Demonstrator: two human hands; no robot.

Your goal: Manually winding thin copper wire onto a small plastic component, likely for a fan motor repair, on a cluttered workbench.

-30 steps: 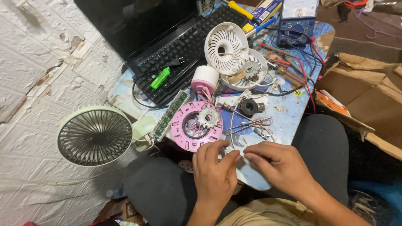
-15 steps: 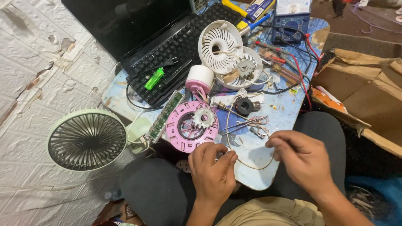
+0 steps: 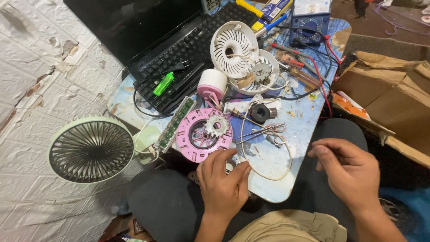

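Left hand (image 3: 222, 184) sits at the near edge of the small blue board (image 3: 309, 125), just below the pink round housing (image 3: 204, 134). Fingers curled and pressed around a small solder spool (image 3: 232, 164), which shows only partly between the fingertips. Right hand (image 3: 351, 172) hovers off the board's right edge, well apart from the housing; fingers loosely bent, pinching the far end of a thin pale wire (image 3: 286, 161), though the pinch itself is hard to make out.

Wire loops from the spool up toward the housing, then curves back right to the right hand. Its long run lies roughly left to right. Left hand is the nearer one to the spool and to the housing.

Beyond the housing: a pink-and-white cylinder (image 3: 212, 84), two white grilles (image 3: 235, 45), a black laptop (image 3: 179, 58) with a green lighter (image 3: 163, 84) on its keys. Blue meter (image 3: 309, 20) at the far corner, a blue-and-yellow package (image 3: 278, 6) beside it. Brown cardboard (image 3: 389, 89) lies right of the board; a pale green fan (image 3: 92, 150) left of the housing.
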